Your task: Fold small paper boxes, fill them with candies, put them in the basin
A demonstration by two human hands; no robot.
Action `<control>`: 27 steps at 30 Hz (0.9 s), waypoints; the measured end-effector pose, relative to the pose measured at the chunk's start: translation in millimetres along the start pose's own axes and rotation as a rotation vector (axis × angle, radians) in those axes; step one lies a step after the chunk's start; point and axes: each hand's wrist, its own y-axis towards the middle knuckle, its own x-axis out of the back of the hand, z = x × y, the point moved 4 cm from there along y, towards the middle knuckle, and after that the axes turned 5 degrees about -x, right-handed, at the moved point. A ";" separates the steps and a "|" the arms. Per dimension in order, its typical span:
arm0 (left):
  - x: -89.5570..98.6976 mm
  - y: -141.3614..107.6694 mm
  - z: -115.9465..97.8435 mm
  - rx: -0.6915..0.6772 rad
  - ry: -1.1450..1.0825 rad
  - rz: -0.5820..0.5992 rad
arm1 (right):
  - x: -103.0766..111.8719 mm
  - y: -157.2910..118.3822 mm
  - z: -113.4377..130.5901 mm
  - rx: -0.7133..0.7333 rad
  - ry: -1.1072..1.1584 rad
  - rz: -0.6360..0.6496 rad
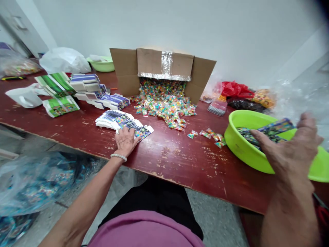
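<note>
Near the desk's [180, 161] front edge, left of centre, the left hand [125, 140] is resting its fingers on printed cartons [113, 118]; whether it is grasping one, I cannot tell. Candies [167, 106] are spilling from a cardboard box [125, 68] by the back edge. Toward the right end, a green basin [246, 156] is holding printed packs [276, 127]; above, the right hand [290, 151] is spreading, released.

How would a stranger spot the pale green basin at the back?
Find the open cardboard box spilling wrapped candies. Just left of it, near the wall, the pale green basin sits beside a white plastic bag. Its round rim sets it apart from the bag; its paler green, from the lime-green basin at right.
</note>
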 end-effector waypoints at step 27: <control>0.2 -63.4 -47.6 0.161 -1.424 0.157 | -75.5 -211.8 207.6 -0.555 1.275 1.066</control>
